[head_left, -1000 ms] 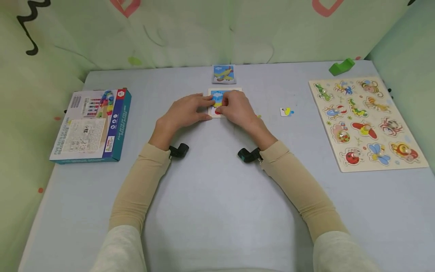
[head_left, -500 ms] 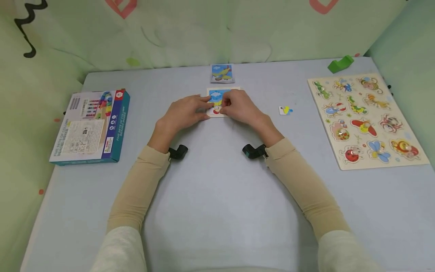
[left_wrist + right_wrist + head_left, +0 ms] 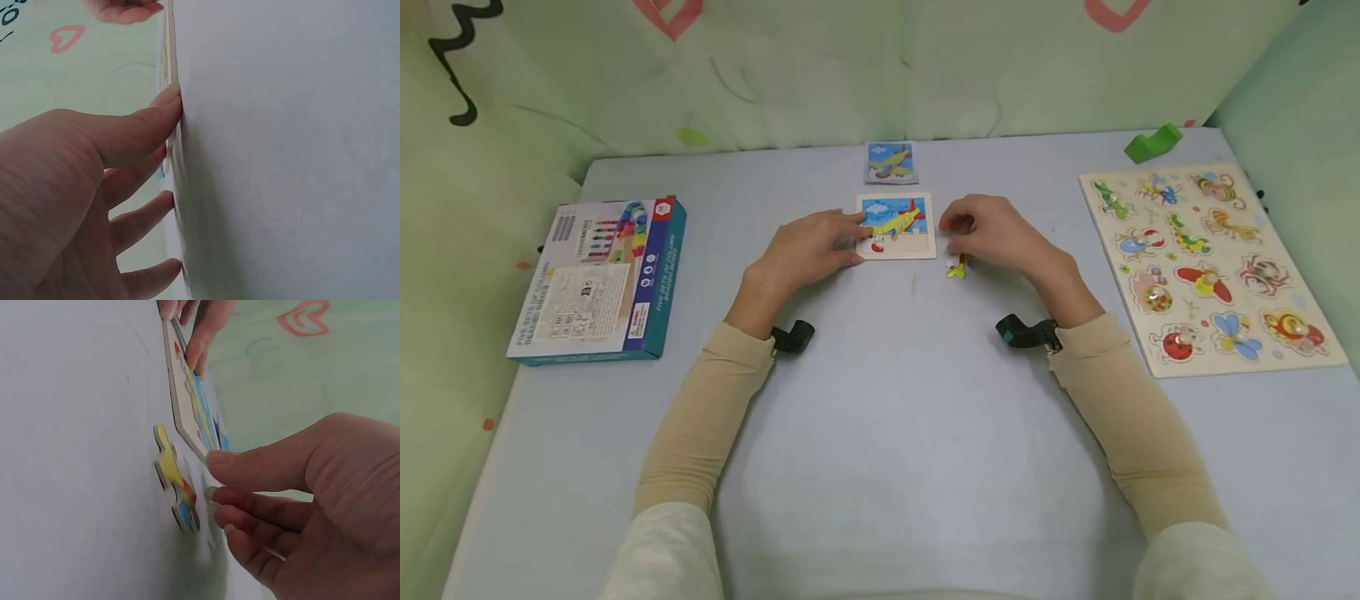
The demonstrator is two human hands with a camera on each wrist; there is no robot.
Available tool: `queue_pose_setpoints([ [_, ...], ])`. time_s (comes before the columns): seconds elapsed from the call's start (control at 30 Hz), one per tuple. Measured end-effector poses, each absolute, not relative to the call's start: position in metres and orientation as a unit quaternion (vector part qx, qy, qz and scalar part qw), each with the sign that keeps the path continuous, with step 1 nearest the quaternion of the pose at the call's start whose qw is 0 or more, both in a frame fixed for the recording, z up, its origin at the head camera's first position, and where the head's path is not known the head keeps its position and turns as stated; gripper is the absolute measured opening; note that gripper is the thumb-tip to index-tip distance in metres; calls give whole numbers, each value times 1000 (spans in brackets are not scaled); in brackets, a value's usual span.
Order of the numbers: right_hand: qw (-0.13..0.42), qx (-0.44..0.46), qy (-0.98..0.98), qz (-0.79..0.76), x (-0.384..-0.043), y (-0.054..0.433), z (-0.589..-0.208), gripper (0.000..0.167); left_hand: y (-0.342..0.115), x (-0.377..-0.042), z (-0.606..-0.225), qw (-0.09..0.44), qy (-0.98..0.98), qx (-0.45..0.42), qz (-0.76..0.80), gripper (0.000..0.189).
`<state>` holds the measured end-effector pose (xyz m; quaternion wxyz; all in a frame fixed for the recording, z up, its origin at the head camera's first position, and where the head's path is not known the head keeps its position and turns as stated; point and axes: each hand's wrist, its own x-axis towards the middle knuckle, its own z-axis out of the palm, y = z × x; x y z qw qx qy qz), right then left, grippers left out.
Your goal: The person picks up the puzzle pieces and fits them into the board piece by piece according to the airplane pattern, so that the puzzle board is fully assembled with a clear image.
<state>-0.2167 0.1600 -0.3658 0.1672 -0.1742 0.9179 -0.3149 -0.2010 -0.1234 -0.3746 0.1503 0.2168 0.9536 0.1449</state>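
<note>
A small wooden jigsaw board (image 3: 917, 252) lies in the upper middle of the head view, its picture showing a yellow aeroplane against blue sky. A pale area without picture shows at its lower right. My left hand (image 3: 811, 243) rests on the board's left side, thumb at the near corner, fingers spread. Just right of the board hovers my right hand (image 3: 1000, 235), its fingers loosely bent. A loose jigsaw piece (image 3: 169, 465), yellow with red and blue, lies just beyond the right fingertips, with a gap visible between thumb and fingers. Part of that piece is blurred.
A small aeroplane picture card (image 3: 891, 162) lies behind the board. On the left sits a bead-set box (image 3: 598, 279); on the right, a wooden insect puzzle board (image 3: 1210, 271) and a green block (image 3: 1153, 144). A curtain (image 3: 805, 83) hangs behind the table.
My right hand has left the board and moved right, uncovering the aeroplane picture and a loose piece. The piece farther right is now hidden from view. My left hand stays put.
</note>
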Motion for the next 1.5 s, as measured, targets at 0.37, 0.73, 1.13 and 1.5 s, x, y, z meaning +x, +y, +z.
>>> queue_pose_setpoints([
  [0.37,175,-191,931,-257,-198,181,-366,26,-123,-202,-373,143,955,215,145,49],
  [0.73,173,-174,931,-270,-199,178,-370,18,-125,-200,-373,140,954,216,155,48],
  [1.13,182,-155,932,-274,-199,174,-371,22,-126,-200,-374,139,951,220,166,48],
  [1.5,152,-175,919,-319,-196,171,-358,15,-127,-200,-375,141,951,222,164,49],
])
